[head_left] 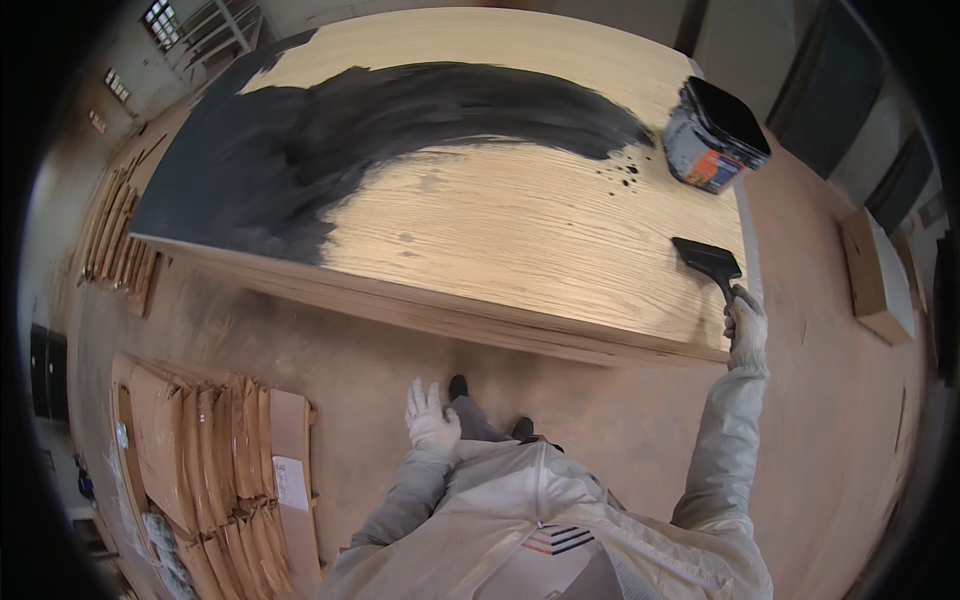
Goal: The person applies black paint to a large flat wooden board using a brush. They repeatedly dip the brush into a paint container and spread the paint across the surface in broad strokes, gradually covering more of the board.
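Observation:
My gloved right hand (746, 322) is closed around the handle of a wide black paintbrush (708, 259), near the right front corner of a stack of wooden panels. The brush head lies over bare light wood on the top panel (520, 215). Black paint (300, 160) covers the panel's left end and sweeps in a streaky arc toward the right. Several black drips dot the wood beside a paint-smeared tub (715, 135) of black paint, which stands on the far right of the panel. My gloved left hand (430, 415) hangs in front of my body, fingers spread, holding nothing.
At the lower left, brown-wrapped bundles (200, 450) stand on a pallet. More long brown pieces (112, 235) lean beyond the panel's left end. A cardboard box (872, 275) sits on the floor at right. Dark panels (828, 85) stand along the far right wall.

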Demonstrator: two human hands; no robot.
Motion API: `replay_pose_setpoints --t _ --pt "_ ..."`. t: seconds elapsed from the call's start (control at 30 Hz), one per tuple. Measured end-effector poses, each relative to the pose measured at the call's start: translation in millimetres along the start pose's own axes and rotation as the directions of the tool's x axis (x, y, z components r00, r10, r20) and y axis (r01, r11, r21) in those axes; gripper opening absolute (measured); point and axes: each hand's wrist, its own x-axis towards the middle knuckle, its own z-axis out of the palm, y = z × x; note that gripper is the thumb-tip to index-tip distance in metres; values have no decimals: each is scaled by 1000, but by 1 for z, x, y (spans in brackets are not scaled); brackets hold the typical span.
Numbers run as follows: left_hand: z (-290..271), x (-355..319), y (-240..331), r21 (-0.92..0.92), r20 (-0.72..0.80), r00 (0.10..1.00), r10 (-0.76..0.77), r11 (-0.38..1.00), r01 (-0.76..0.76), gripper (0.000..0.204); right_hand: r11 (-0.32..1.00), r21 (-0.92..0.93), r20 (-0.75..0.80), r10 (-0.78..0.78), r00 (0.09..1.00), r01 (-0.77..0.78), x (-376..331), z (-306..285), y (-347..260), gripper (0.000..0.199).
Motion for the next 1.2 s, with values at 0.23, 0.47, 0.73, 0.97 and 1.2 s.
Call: replay_pose_setpoints --t 0.23,0.47,0.73,0.97,1.2 --pt "8 -15 -127 51 99 945 -310 950 307 62 735 -598 132 -303 944 320 52 24 38 63" --pt "-17 -11 -250 107 273 837 -475 879 464 63 515 -768 304 -232 924 382 -57 248 -33 53" --pt "-64 55 -378 152 145 928 -344 934 323 62 484 -668 584 -129 801 565 -229 507 -69 50" --pt "-79 75 -412 64 152 914 -376 927 371 56 406 -692 609 -116 785 597 -310 491 -80 53" --pt "-28 40 -372 158 434 868 -241 969 190 54 480 -776 398 -130 908 409 -260 362 -47 50"
